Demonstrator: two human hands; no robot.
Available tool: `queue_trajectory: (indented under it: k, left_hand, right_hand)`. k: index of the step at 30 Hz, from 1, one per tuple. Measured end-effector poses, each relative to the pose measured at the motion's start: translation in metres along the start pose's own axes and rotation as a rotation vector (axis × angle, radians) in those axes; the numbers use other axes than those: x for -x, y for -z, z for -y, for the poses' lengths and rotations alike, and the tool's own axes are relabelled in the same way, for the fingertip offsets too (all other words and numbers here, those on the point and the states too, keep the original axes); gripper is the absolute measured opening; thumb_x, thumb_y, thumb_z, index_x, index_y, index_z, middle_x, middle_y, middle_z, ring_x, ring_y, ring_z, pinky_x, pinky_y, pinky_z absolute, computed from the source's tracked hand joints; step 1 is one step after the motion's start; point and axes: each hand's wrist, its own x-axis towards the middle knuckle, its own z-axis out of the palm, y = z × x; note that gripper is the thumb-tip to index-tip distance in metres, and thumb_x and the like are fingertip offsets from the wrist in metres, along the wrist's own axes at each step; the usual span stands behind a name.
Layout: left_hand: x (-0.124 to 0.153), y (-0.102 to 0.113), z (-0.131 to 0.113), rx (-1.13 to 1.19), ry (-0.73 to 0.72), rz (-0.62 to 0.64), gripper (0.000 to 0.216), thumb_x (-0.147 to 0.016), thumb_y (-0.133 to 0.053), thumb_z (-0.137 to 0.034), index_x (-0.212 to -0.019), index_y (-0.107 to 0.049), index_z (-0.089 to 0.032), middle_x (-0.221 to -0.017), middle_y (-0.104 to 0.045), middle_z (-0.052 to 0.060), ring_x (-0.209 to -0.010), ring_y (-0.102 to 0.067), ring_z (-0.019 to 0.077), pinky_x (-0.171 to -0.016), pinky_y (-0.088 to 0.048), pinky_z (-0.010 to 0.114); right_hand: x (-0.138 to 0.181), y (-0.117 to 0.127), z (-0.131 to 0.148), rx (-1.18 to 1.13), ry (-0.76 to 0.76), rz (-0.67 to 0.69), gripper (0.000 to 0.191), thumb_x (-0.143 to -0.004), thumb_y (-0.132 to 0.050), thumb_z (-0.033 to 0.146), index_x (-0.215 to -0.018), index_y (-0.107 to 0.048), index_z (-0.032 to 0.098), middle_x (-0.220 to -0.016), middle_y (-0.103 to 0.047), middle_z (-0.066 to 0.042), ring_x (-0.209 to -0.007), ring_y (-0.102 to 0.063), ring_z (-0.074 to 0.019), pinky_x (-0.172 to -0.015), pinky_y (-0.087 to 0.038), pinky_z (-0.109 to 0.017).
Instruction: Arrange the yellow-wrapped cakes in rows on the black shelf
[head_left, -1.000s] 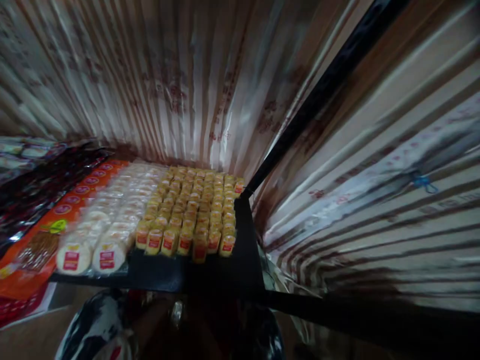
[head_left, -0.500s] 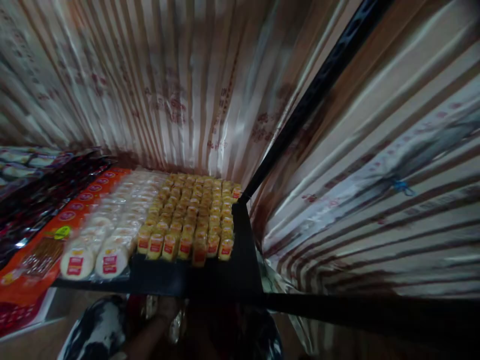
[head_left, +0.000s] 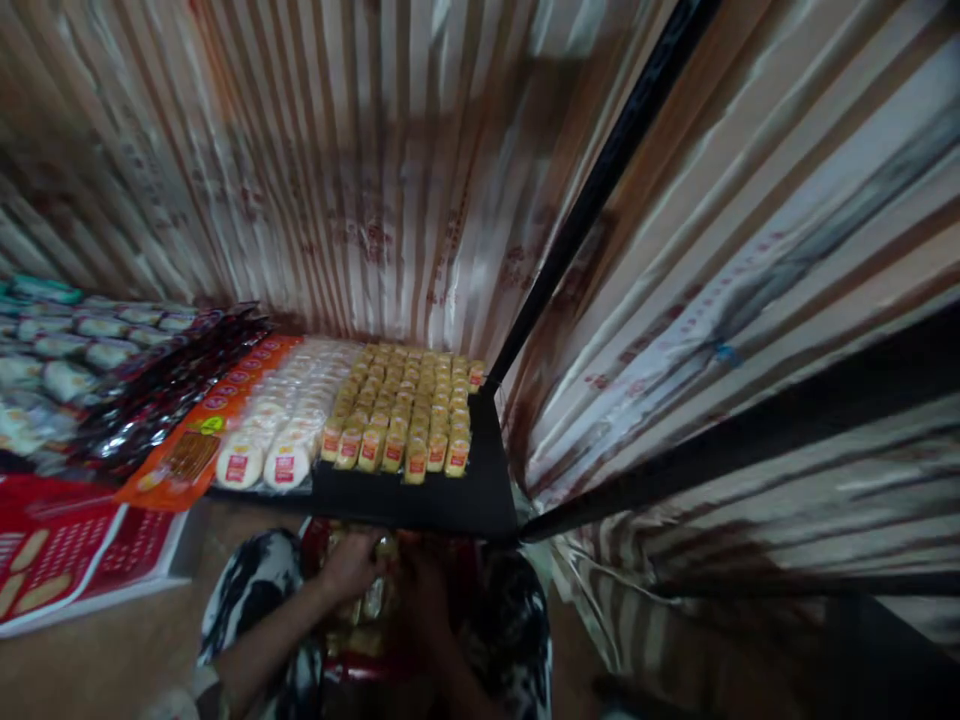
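Note:
Both my hands are low in the head view, below the front edge of a black shelf [head_left: 420,505]. My left hand [head_left: 351,566] is closed over small shiny yellow packets [head_left: 373,598] inside a red container [head_left: 469,575] between my knees. Beside it, my right hand [head_left: 426,592] is dark and blurred, and its fingers cannot be made out. On the shelf above, rows of small yellow packets with red labels [head_left: 409,415] fill the right part.
Left of the yellow rows lie white round packets [head_left: 279,445], orange packets [head_left: 196,450] and dark glossy packets [head_left: 169,385]. Red printed boxes [head_left: 60,545] sit at lower left. A black upright post [head_left: 592,195] stands at the shelf's right corner. Striped wrapped stacks close the back and right.
The view has tipped down and pulled back, so the shelf looks smaller. My hands and the red container have come into sight, with my left hand now on the packets.

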Motion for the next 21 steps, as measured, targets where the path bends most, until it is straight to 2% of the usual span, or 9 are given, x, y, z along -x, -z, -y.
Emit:
queue_trajectory:
  k: [2,6,10,14,18,21]
  left_hand:
    - [0.008,0.009,-0.003,0.045,-0.053,-0.019,0.031,-0.075,-0.051,-0.021,-0.104,-0.061,-0.022,-0.103,-0.067,0.004,-0.099,-0.059,0.0191,-0.085,-0.042,0.026]
    - [0.021,0.02,-0.01,0.167,-0.183,-0.076,0.023,-0.076,-0.051,-0.026,-0.095,-0.062,-0.019,-0.094,-0.067,0.002,-0.086,-0.06,0.0152,-0.077,-0.044,0.022]
    - [0.026,0.035,-0.024,0.25,-0.297,-0.113,0.03,-0.076,-0.052,-0.027,-0.102,-0.061,-0.016,-0.096,-0.064,0.005,-0.08,-0.058,0.0136,-0.073,-0.045,0.022]
    - [0.024,0.055,-0.044,0.335,-0.335,-0.142,0.036,-0.075,-0.053,-0.027,-0.109,-0.058,-0.015,-0.097,-0.062,0.005,-0.072,-0.055,0.0111,-0.068,-0.045,0.022]
    - [0.016,0.07,-0.056,0.402,-0.339,-0.123,0.045,-0.076,-0.054,-0.032,-0.116,-0.054,-0.014,-0.084,-0.061,0.002,-0.064,-0.051,0.0101,-0.059,-0.042,0.02]
    - [0.005,0.078,-0.065,0.393,-0.378,-0.123,0.043,-0.075,-0.055,-0.033,-0.114,-0.056,-0.014,-0.08,-0.061,0.001,-0.064,-0.05,0.0102,-0.059,-0.041,0.02]
  right_hand:
    - [0.008,0.004,-0.002,-0.064,0.01,-0.016,0.024,-0.085,-0.049,0.03,-0.104,-0.063,0.023,-0.108,-0.065,-0.008,-0.103,-0.059,-0.023,-0.093,-0.044,-0.039]
    - [0.023,0.02,0.005,-0.195,0.07,-0.001,0.025,-0.08,-0.052,0.033,-0.099,-0.063,0.021,-0.1,-0.069,-0.007,-0.094,-0.063,-0.0228,-0.085,-0.047,-0.035]
    - [0.028,0.037,0.028,-0.29,0.118,-0.026,0.022,-0.08,-0.051,0.034,-0.095,-0.06,0.021,-0.095,-0.069,-0.005,-0.089,-0.064,-0.02,-0.08,-0.049,-0.032]
    - [0.021,0.049,0.048,-0.433,0.125,-0.064,0.02,-0.081,-0.049,0.033,-0.094,-0.058,0.021,-0.09,-0.069,-0.004,-0.083,-0.065,-0.0182,-0.075,-0.052,-0.03]
    - [0.011,0.062,0.057,-0.473,0.147,-0.154,0.02,-0.079,-0.053,0.034,-0.093,-0.06,0.021,-0.088,-0.07,-0.004,-0.082,-0.066,-0.0185,-0.074,-0.053,-0.03]
    - [0.004,0.071,0.061,-0.481,0.179,-0.2,0.021,-0.079,-0.054,0.034,-0.093,-0.06,0.02,-0.087,-0.07,-0.005,-0.08,-0.066,-0.0181,-0.072,-0.053,-0.029]
